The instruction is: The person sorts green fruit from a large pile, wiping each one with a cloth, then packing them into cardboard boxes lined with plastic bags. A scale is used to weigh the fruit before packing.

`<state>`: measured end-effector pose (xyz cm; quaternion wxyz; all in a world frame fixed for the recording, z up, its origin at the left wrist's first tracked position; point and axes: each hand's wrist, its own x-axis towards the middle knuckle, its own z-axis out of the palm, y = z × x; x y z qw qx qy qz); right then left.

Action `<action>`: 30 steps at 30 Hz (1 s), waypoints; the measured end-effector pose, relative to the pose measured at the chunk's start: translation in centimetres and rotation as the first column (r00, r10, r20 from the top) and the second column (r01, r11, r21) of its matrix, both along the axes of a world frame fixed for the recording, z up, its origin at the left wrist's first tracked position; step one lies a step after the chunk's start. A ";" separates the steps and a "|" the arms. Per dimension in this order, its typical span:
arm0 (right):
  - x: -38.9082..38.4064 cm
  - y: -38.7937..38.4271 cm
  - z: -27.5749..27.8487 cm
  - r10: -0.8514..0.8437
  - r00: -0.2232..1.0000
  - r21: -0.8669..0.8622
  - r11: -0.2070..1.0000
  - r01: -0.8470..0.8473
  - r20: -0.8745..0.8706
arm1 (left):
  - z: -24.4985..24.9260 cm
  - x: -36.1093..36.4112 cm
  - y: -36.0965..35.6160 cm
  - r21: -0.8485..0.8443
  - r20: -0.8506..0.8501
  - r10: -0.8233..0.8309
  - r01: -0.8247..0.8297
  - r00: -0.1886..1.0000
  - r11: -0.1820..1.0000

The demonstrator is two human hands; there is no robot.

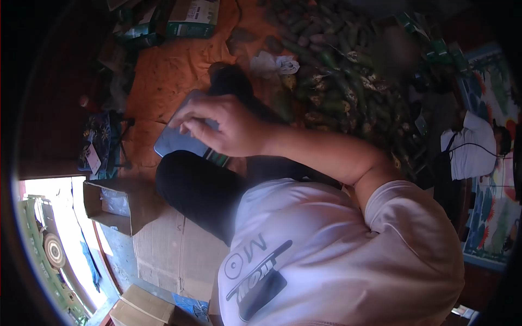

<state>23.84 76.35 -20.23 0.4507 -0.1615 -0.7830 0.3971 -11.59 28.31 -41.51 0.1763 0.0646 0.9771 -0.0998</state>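
My right hand reaches across from the right, over a flat bluish-grey panel with rounded corners. Its fingers are loosely bent, the thumb apart from them, and no held object shows. The panel lies by my dark-trousered knee, partly covered by the hand. A small green and white patch shows under the wrist, and what it belongs to is hidden. My left hand does not show.
An orange sheet covers the floor ahead. A heap of long green and brownish produce lies at upper right, beside a crumpled white bag. Cardboard boxes stand at left. Another person in white is at far right.
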 end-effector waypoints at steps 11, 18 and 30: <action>28.1 5.5 -14.3 -0.739 0.577 -0.295 0.498 0.815 0.348 | 6.4 -10.9 22.0 -0.201 -0.545 -0.308 0.235 0.780 0.951; 39.6 2.7 -21.3 -0.793 0.316 -0.192 0.252 0.948 0.521 | 11.8 -1.7 52.0 -0.084 -0.933 -0.360 0.985 -0.025 0.151; 49.9 3.2 -24.5 -0.709 0.125 -0.218 -0.041 0.975 0.694 | 10.5 43.8 75.7 0.544 -0.491 -0.866 0.743 -0.096 -0.391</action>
